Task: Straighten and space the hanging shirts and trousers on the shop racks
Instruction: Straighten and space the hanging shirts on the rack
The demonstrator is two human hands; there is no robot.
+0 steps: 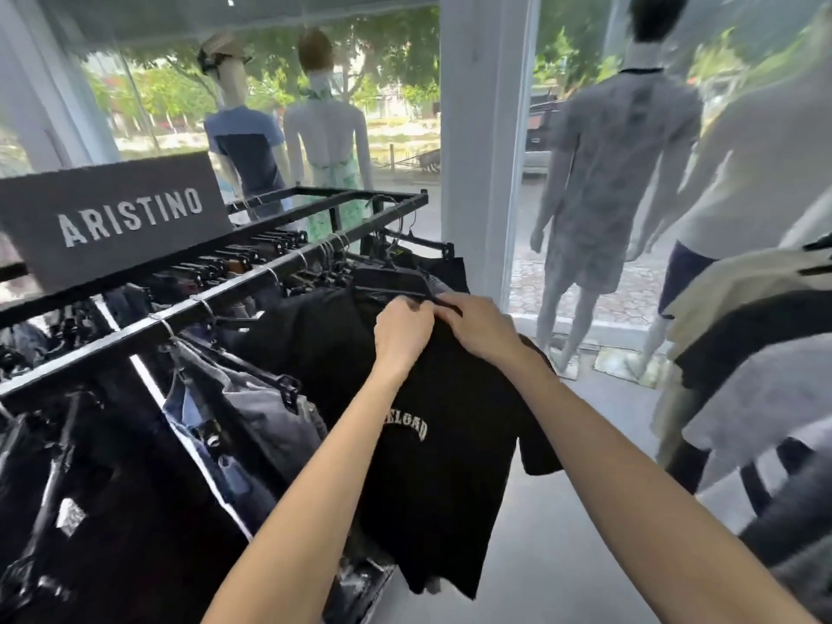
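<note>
Inspector: While it hangs at the end of the rack, how will the black shirt handle?
Clerk: Judged soft, light, limp. Left hand and right hand both pinch its collar; best held at the shoulders.

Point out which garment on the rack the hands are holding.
The black T-shirt with pale arched lettering, at the end of the rack. The left hand and right hand both grip it at the neck; the jeans beside it hang untouched.
</note>
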